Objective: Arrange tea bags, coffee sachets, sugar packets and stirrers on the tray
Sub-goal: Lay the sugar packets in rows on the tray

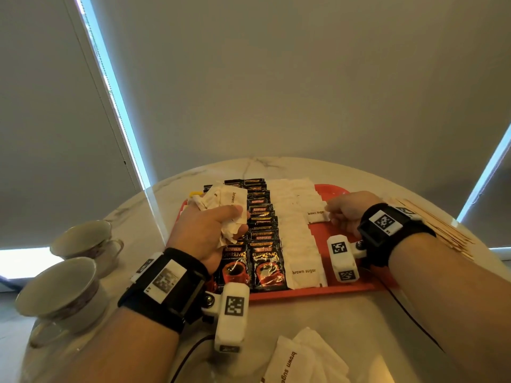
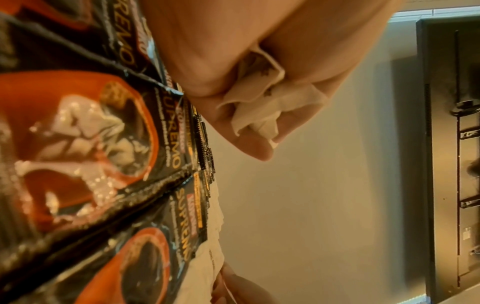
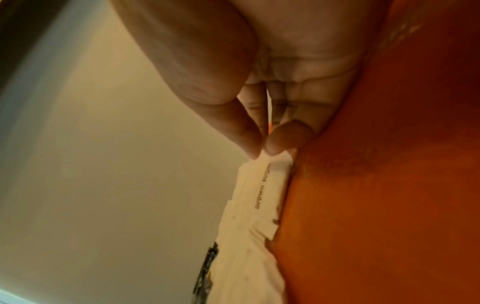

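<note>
On the round marble table [image 1: 345, 322] sits a red tray [image 1: 312, 291]. Two overlapping rows of black Kopiko coffee sachets [image 1: 264, 261] run down the tray's left part, with rows of white brown sugar packets [image 1: 300, 244] just to their right; bare red tray floor shows at the right end.

Left hand [image 1: 210, 233] hovers over the sachet rows, fingers curled round a crumpled bunch of sugar packets [image 1: 224, 200], one fanned out above the thumb. Left wrist view shows white paper [image 2: 262, 102] squeezed between palm and fingers, sachets [image 2: 85, 131] close beneath.

Right hand [image 1: 344, 214] is over the tray's right part, thumb and forefinger pinching the edge of a single packet [image 1: 318, 215] at the right side of the sugar rows. Right wrist view: fingertips [image 3: 283, 137] clamped on the packet's end [image 3: 270, 185], packet lying against the red tray [image 3: 376, 185].

Wooden stirrers [image 1: 437, 228] lie in a pile on the table right of the tray, off it. More loose sugar packets [image 1: 301, 357] lie on the table near the front edge. Two teacups [image 1: 69, 283] stand at the left of the table. Tea bags: cannot tell, only something yellow [image 1: 195, 193] partly hidden behind the left hand.
</note>
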Motion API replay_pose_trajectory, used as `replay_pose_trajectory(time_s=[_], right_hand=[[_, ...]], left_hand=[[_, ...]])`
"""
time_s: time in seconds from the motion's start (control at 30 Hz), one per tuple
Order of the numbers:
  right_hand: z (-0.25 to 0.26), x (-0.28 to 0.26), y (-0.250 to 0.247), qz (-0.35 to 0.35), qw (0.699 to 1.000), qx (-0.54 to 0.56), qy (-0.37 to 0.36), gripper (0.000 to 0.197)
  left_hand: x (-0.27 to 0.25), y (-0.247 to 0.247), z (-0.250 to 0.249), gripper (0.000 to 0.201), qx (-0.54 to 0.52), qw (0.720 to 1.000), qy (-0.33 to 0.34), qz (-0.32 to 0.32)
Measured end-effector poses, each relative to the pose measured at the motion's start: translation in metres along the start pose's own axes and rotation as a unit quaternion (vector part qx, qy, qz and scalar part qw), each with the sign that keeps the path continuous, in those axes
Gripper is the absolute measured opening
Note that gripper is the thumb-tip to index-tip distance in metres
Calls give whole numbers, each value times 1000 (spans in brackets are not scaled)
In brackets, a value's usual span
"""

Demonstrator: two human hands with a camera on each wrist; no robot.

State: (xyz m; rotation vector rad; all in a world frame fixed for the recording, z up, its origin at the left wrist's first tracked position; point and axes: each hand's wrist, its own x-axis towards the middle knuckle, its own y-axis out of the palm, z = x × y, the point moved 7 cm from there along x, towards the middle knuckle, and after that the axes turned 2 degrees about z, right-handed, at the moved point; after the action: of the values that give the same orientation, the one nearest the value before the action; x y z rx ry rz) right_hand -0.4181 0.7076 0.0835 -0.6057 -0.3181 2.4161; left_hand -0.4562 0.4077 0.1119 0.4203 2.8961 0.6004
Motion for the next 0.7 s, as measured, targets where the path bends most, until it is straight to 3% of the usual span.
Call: replay_pose_trajectory(time_s=[0.13, 0.3, 0.4, 0.5, 0.6, 0.7], right_hand=[[0, 10, 2, -8, 998, 53, -42, 22], [9, -4, 20, 32, 997, 60, -38, 13], [12, -17, 26, 53, 991, 119, -38, 10], [24, -38, 32, 55, 974, 194, -102, 12], [36, -71, 64, 171, 955, 188, -152, 29], [40, -96, 92, 248, 941, 138, -184, 28]], left_hand=[[1, -2, -1, 21, 5, 1000, 4, -10], [-1, 1, 2, 13, -13, 1000, -11, 2], [0, 0, 3, 12, -36, 999, -25, -10], [1, 0, 3, 16, -42, 999, -29, -10], [1, 3, 2, 19, -48, 998, -28, 6], [0, 6, 3, 26, -28, 999, -18, 26]])
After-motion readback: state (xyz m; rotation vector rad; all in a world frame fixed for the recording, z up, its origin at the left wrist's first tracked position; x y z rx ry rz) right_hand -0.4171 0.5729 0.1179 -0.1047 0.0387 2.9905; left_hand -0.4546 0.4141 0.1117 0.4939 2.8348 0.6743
